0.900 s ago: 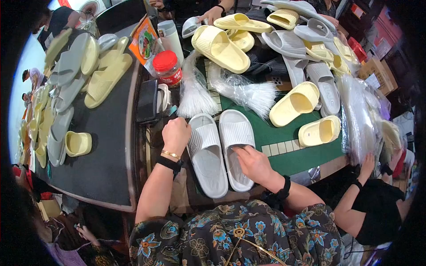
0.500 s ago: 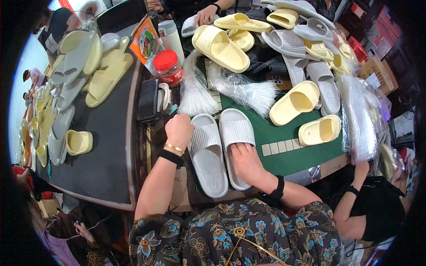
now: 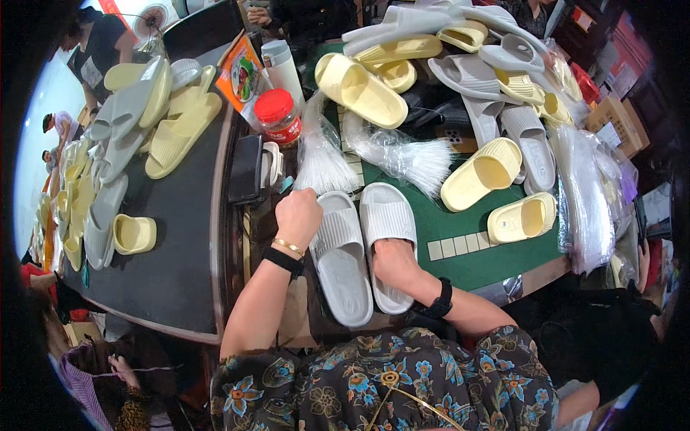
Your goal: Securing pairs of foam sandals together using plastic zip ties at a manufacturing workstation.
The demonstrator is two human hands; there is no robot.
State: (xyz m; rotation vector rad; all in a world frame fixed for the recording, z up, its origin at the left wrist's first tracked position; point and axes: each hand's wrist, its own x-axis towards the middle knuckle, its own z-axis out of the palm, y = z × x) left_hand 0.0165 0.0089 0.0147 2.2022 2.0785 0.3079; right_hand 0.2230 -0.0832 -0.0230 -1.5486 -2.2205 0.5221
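Observation:
Two grey slide sandals lie side by side before me, soles down and toes pointing away. My left hand [image 3: 298,215] is closed in a fist beside the toe of the left grey slide [image 3: 343,266]; what it holds, if anything, is hidden. Inside the right grey slide [image 3: 389,208], my right hand [image 3: 397,264] reaches forward, its fingers hidden under the ribbed strap. Bundles of clear plastic ties [image 3: 328,172] lie just beyond the slides.
Yellow and grey slides [image 3: 363,90] are heaped at the back. Two yellow slides [image 3: 480,174] lie to the right, near stacked clear bags [image 3: 586,208]. A red-lidded jar [image 3: 278,118] and a white bottle [image 3: 282,68] stand back left. More slides cover the left black table [image 3: 180,280].
My right hand's fingers have gone deeper under the strap. A co-worker's hand has left the back pile, where a pale grey slide now lies on top. Another person's forearm at right has dropped away.

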